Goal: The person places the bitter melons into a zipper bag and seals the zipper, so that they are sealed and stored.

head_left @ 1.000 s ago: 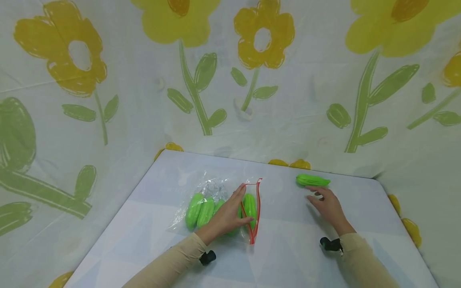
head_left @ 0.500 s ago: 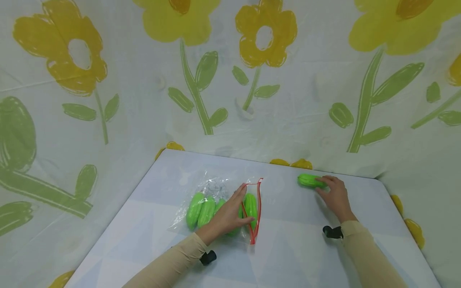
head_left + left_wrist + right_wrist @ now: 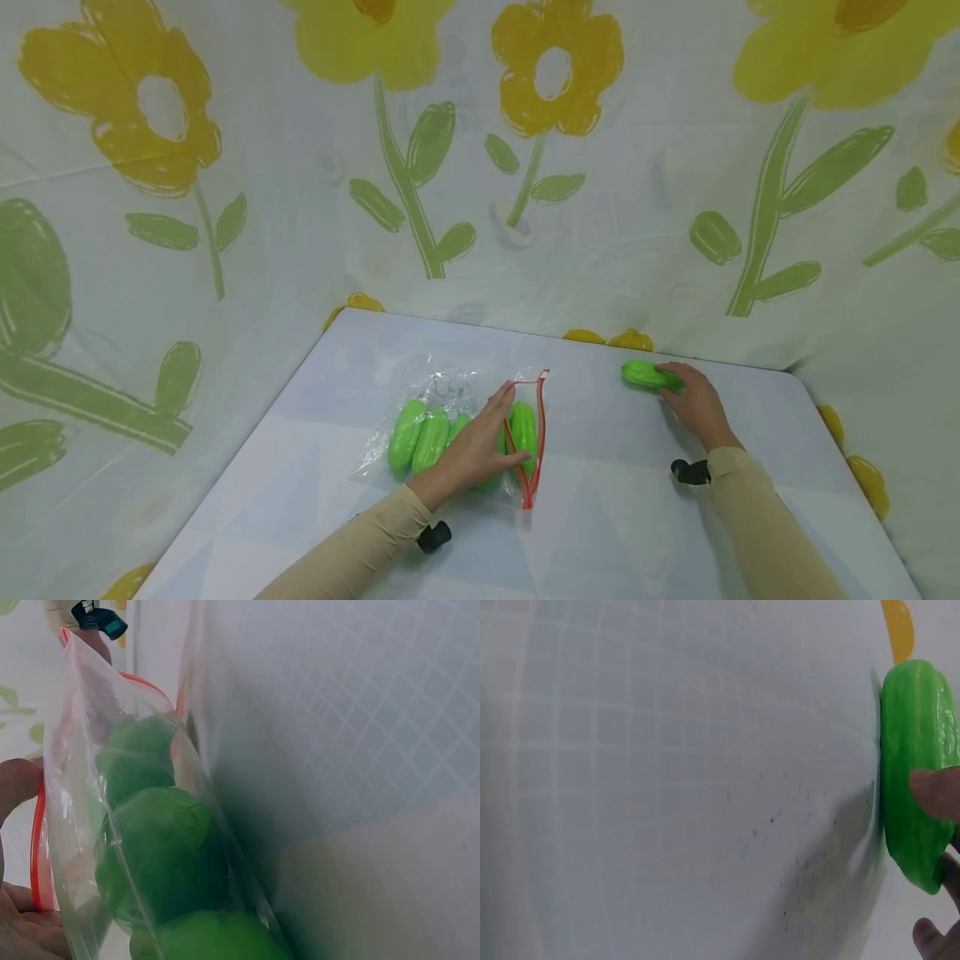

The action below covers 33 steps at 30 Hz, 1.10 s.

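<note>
Left hand (image 3: 468, 454): we pinch the red zip rim of the clear plastic bag (image 3: 442, 433) of green toy cucumbers, holding the mouth wide.
Right hand (image 3: 693, 400): fingers closing round the loose green plastic cucumber (image 3: 647, 375) at the white table's (image 3: 600, 533) far edge; we grip mid-body.

Pale desk (image 3: 600, 533) under my arms, flowered cloth backdrop (image 3: 300, 208) around it, yellow blooms, green stems and leaves

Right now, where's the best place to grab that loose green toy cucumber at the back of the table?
Grip the cucumber across its thick middle, coming from above. It lies flat on the table, long axis sideways, tapering at the ends. The right hand already grips its right end.
</note>
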Each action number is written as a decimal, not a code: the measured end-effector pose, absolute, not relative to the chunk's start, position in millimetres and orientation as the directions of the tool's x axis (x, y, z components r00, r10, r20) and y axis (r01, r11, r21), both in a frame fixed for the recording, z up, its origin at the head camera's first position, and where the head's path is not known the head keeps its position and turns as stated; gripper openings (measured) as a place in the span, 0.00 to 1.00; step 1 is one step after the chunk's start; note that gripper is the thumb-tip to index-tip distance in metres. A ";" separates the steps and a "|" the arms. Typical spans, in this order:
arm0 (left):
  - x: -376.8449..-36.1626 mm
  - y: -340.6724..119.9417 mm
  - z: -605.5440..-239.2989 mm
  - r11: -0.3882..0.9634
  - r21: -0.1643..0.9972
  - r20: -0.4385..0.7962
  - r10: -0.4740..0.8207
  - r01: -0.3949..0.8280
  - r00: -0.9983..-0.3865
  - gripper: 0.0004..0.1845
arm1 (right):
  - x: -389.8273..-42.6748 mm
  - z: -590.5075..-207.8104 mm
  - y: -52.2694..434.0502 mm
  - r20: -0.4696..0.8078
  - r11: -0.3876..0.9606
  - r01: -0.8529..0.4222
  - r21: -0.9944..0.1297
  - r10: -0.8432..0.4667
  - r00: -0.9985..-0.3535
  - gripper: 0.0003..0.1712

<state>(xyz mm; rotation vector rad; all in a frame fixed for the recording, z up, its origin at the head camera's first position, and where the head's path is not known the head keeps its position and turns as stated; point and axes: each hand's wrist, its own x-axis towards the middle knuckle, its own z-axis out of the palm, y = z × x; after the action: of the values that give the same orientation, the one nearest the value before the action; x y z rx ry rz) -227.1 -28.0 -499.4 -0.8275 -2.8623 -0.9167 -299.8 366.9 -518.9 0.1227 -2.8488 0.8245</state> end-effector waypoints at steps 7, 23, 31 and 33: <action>-227.5 -27.4 -497.7 0.681 0.540 0.179 0.481 0.494 -0.858 0.55 | -300.3 -517.8 369.9 0.104 0.880 -0.043 -0.472 0.007 -0.995 0.29; -227.8 -31.5 -500.9 0.680 0.536 0.192 0.479 0.501 -0.856 0.55 | -264.8 -517.2 327.3 0.055 0.898 -0.019 -0.439 0.005 -0.998 0.31; -225.6 -30.1 -500.0 0.674 0.532 0.198 0.489 0.512 -0.849 0.55 | -225.5 -522.2 298.9 0.136 0.912 -0.057 -0.407 -0.002 -0.991 0.30; -225.5 -30.0 -500.2 0.674 0.534 0.196 0.488 0.510 -0.851 0.55 | -217.0 -522.8 292.7 0.148 0.911 -0.073 -0.405 -0.014 -0.989 0.30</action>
<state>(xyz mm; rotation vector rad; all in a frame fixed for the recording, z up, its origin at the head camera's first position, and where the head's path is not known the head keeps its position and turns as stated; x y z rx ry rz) -225.5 -30.0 -500.2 -0.8469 -2.8408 -0.9233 -217.0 292.7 -522.8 0.0670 -2.9316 0.6299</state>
